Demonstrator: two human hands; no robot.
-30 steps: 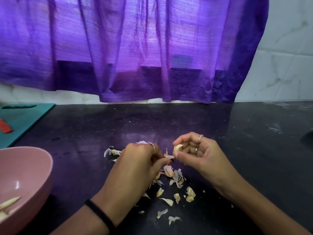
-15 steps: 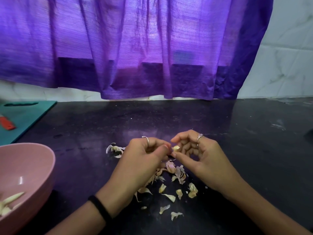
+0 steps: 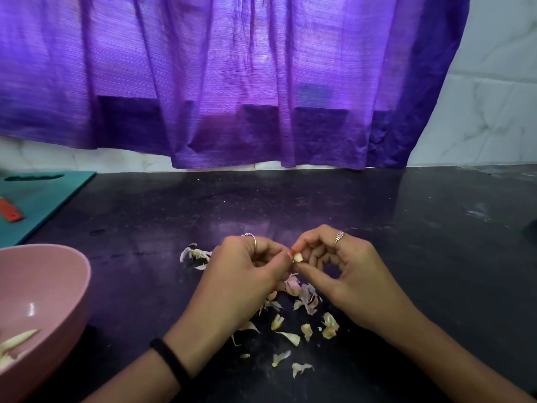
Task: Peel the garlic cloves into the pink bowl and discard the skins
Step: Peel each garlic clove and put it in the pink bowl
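Note:
A small pale garlic clove (image 3: 298,258) is pinched between the thumb and forefinger of my right hand (image 3: 345,274) above the dark counter. My left hand (image 3: 241,283) meets it from the left, its curled fingertips pinching at the clove's skin. Under and in front of both hands lie several loose garlic skins (image 3: 302,321). More skin scraps (image 3: 194,254) lie just left of my left hand. The pink bowl (image 3: 52,286) stands at the lower left edge with several peeled cloves (image 3: 14,341) inside.
A teal cutting board (image 3: 43,196) lies at the far left with a red object (image 3: 10,210) on it. A purple curtain (image 3: 232,82) hangs over the back of the black counter (image 3: 406,228). White tiled wall shows at the right.
My left hand has come up from the skin pile to the clove in my right hand, and both hands now meet at it. The view has shifted slightly.

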